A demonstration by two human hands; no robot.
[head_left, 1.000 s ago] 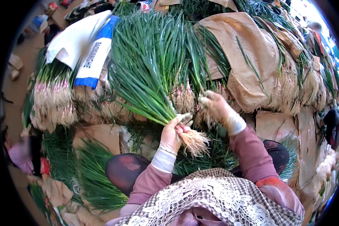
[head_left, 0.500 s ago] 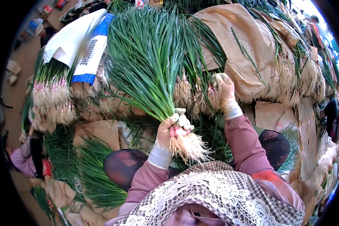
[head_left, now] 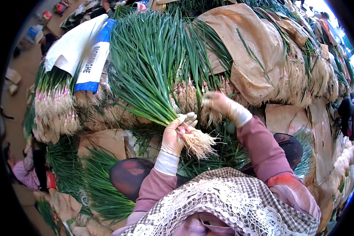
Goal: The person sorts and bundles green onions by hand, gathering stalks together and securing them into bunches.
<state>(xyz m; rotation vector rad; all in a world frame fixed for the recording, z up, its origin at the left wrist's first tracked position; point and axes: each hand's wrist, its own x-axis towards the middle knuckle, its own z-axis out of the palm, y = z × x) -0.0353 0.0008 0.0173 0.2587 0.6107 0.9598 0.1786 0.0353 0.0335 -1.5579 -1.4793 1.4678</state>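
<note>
My gloved left hand (head_left: 173, 137) is closed round the lower stems of a large bunch of green garlic (head_left: 149, 78). Its long green leaves fan away from me over the pile, while the pinkish bulbs and pale roots (head_left: 198, 142) stick out to the right of the hand. My gloved right hand (head_left: 221, 105) is a little farther off, at the root ends of the stalks in the pile (head_left: 187, 98). Its fingers are bent together and slightly blurred beside a few stems; what they grip is hard to make out.
Brown sacking (head_left: 249, 51) covers part of the pile at right. A white and blue sack (head_left: 92, 59) lies over bundles at left. More green garlic (head_left: 106, 185) lies by my left knee (head_left: 129, 177). A person in checked clothing (head_left: 27, 169) sits at far left.
My right hand has moved left and a little nearer, from the edge of the brown sacking. The left hand has tilted the bunch slightly, its roots now higher.
</note>
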